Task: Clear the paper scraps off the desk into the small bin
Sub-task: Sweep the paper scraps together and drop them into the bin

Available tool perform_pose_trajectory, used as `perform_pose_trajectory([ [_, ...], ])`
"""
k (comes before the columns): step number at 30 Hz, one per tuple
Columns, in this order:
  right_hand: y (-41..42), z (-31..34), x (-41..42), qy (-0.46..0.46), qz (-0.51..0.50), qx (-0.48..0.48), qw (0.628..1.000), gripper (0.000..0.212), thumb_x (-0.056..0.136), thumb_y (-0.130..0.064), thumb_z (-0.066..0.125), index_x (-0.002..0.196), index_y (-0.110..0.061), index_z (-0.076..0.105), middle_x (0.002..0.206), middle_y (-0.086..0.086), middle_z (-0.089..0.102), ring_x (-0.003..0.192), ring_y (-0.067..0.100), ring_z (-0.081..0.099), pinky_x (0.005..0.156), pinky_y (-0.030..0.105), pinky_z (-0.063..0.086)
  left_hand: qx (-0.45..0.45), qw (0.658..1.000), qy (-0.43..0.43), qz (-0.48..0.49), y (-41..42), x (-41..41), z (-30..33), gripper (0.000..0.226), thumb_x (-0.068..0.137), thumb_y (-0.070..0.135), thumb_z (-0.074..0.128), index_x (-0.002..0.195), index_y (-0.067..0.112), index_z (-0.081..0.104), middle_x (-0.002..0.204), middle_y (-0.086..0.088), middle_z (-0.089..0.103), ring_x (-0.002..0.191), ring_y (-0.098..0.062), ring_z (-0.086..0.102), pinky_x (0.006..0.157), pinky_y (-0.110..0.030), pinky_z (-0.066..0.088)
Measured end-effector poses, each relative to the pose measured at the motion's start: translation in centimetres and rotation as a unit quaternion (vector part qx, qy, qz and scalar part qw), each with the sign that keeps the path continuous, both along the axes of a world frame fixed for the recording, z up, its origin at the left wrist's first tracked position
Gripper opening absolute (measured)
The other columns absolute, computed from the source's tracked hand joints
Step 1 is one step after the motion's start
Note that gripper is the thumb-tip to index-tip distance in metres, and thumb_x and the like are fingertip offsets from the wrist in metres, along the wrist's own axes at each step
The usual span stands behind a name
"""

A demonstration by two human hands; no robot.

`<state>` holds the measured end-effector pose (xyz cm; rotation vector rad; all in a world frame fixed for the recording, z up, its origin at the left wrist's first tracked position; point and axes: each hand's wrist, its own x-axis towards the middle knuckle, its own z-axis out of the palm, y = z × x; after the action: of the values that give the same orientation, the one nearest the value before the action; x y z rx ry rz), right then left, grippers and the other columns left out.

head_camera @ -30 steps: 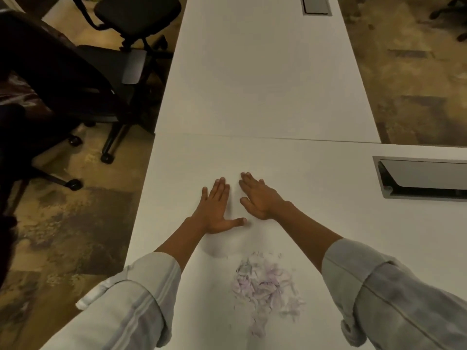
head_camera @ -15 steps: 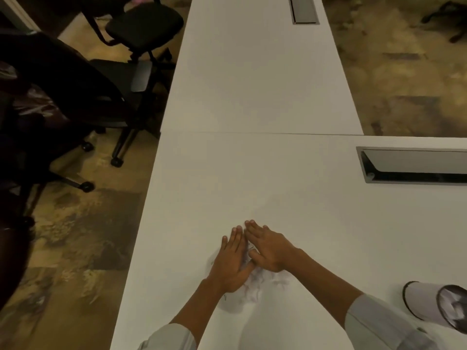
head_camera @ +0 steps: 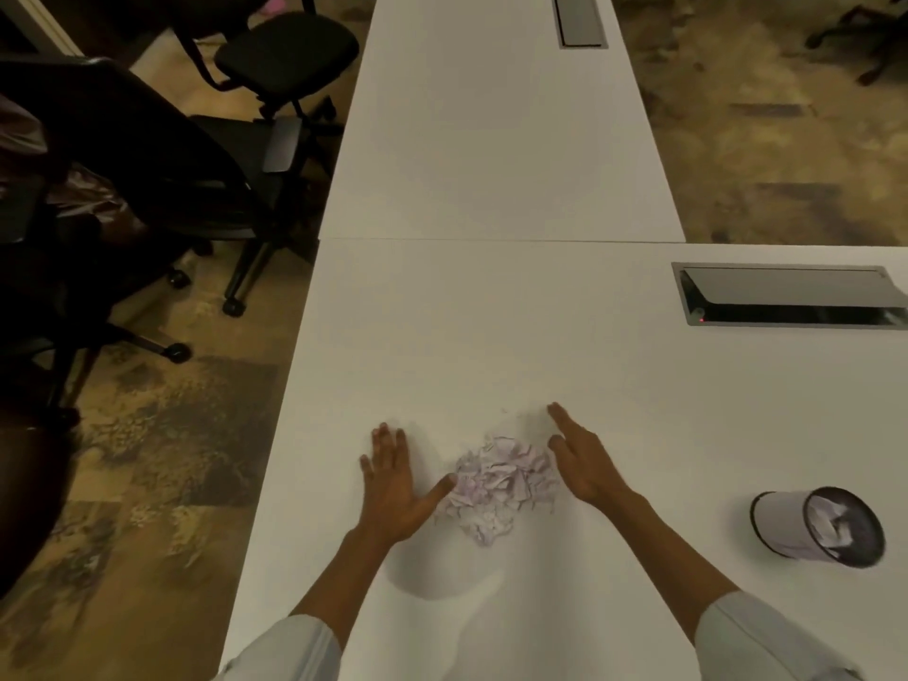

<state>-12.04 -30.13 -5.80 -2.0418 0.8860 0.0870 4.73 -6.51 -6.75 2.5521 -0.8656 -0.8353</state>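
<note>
Scene: A person stood over a white desk (head_camera: pixel 491 312), both bare hands laid on its surface, a heap of paper scraps (head_camera: pixel 501 484) between them.
Change: Half a second before, the two hands lay pressed together over the scraps; a second before, they were flat on the desk beyond a looser, wider scatter. Now they had parted and the scraps sat bunched in one tighter mound.
Left hand (head_camera: pixel 393 489): Flat and spread wide, holding nothing, its thumb touching the heap's left edge.
Right hand (head_camera: pixel 584 464): Open, fingers extended, nothing held, its inner edge against the heap's right side.
Small bin (head_camera: pixel 818 525): Lay tipped on its side on the desk, well to the right of the heap, mouth toward the camera, some paper already inside.
Meaning: The gathering appeared finished; the scraps probably now needed scooping up, or the bin bringing to them.
</note>
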Motion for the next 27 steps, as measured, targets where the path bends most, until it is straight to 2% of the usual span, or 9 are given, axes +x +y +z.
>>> perform_pose_trajectory([
  [4,1.8,-1.7,-4.1,0.048,-0.016,-0.015,0.999,0.057,0.103,-0.019,0.036,0.153,-0.011,0.009,0.162,0.007,0.008,0.146,0.01,0.004,0.118,0.028,-0.003,0.034,0.999,0.013,0.009,2.2,-0.2,-0.6,0.137,0.051,0.099,0.025,0.147,0.011,-0.015,0.154,-0.015,-0.026,0.141,-0.027,-0.029,0.116,-0.054,-0.008],
  [9,6.3,-2.7,-2.7,0.039,-0.014,-0.025,0.999,0.068,0.101,-0.031,0.039,0.153,-0.009,0.001,0.162,0.005,-0.005,0.146,0.013,-0.014,0.118,0.036,-0.011,0.046,0.996,-0.002,-0.073,1.0,-3.3,-0.9,0.14,0.051,0.099,0.027,0.144,0.007,-0.022,0.152,-0.014,-0.031,0.139,-0.027,-0.032,0.115,-0.054,-0.012],
  [12,7.1,-2.4,-1.4,0.022,-0.019,-0.015,0.999,0.083,0.097,-0.046,0.045,0.153,-0.011,-0.005,0.161,0.004,-0.01,0.146,0.016,-0.018,0.119,0.039,-0.008,0.03,0.993,0.015,-0.116,-0.5,-5.4,-0.5,0.145,0.048,0.099,0.035,0.143,0.007,-0.025,0.152,-0.012,-0.031,0.14,-0.026,-0.031,0.116,-0.052,-0.013],
  [15,6.6,-1.5,-1.3,-0.008,-0.004,-0.004,1.0,0.111,0.08,-0.059,0.06,0.152,-0.012,-0.01,0.16,0.004,-0.017,0.147,0.017,-0.014,0.12,0.035,0.003,-0.023,0.987,0.052,-0.149,-0.9,-6.0,-0.2,0.148,0.049,0.092,0.052,0.141,0.011,-0.03,0.151,-0.008,-0.035,0.139,-0.022,-0.033,0.119,-0.05,-0.006],
  [17,5.9,-0.9,-1.1,-0.004,0.045,-0.027,0.999,0.127,0.067,-0.068,0.065,0.152,-0.016,-0.013,0.159,0.005,-0.021,0.146,0.016,-0.012,0.116,0.032,0.009,-0.069,0.981,0.063,-0.168,-0.9,-5.6,-0.1,0.148,0.05,0.085,0.064,0.141,0.017,-0.031,0.151,-0.005,-0.037,0.139,-0.02,-0.034,0.119,-0.045,-0.005],
  [19,5.3,-0.7,-0.6,0.017,0.119,-0.055,0.991,0.133,0.056,-0.077,0.061,0.15,-0.022,-0.016,0.158,0.009,-0.025,0.146,0.021,-0.015,0.116,0.035,0.012,-0.064,0.98,0.051,-0.18,-1.1,-5.3,-0.4,0.148,0.048,0.08,0.068,0.141,0.023,-0.031,0.15,-0.007,-0.039,0.138,-0.024,-0.035,0.116,-0.042,-0.006],
  [22,5.4,-1.0,0.6,0.064,0.21,-0.083,0.972,0.125,0.061,-0.072,0.066,0.152,-0.028,-0.009,0.159,0.012,-0.021,0.147,0.029,-0.016,0.115,0.046,0.02,-0.022,0.982,0.003,-0.187,-2.1,-5.7,-1.1,0.136,0.06,0.066,0.073,0.14,0.032,-0.032,0.15,-0.011,-0.037,0.139,-0.031,-0.031,0.114,-0.045,-0.005],
  [25,6.9,-1.7,1.3,0.094,0.223,-0.165,0.956,0.087,0.088,-0.043,0.062,0.154,-0.024,0.009,0.162,0.011,-0.002,0.148,0.03,-0.004,0.11,0.051,0.036,-0.008,0.983,-0.012,-0.181,-2.8,-6.5,-1.8,0.116,0.077,0.051,0.068,0.144,0.032,-0.024,0.153,-0.008,-0.031,0.142,-0.031,-0.025,0.118,-0.049,0.007],
  [27,7.6,-1.8,1.2,0.085,0.193,-0.19,0.959,0.07,0.093,-0.03,0.06,0.152,-0.022,0.023,0.161,0.011,0.012,0.148,0.032,0.007,0.105,0.048,0.044,0.0,0.985,-0.018,-0.172,-3.0,-7.0,-1.8,0.099,0.089,0.041,0.059,0.145,0.028,-0.021,0.155,-0.005,-0.025,0.144,-0.029,-0.019,0.118,-0.047,0.018],
])
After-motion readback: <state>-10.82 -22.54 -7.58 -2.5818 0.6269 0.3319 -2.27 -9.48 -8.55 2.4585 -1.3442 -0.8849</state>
